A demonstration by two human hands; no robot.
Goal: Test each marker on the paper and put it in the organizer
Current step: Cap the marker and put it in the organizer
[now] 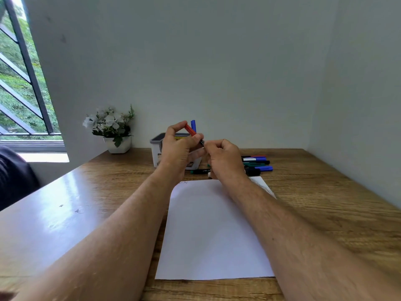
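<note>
Both my hands are raised above the far end of the white paper (212,231). My left hand (176,148) pinches the red cap (190,130) of a marker, and my right hand (225,158) grips its dark barrel (202,142). The marker slants between the two hands. Behind my left hand stands the grey-rimmed white organizer (156,146) with a blue marker (193,125) upright in it. Several loose markers (257,164) lie on the desk to the right of my hands, and a black one with a green end (200,171) lies in front of the organizer.
A white pot of white flowers (112,131) stands at the back left of the wooden desk (325,203). Walls close in behind and on the right. A barred window is at the far left, with a dark object at the left edge.
</note>
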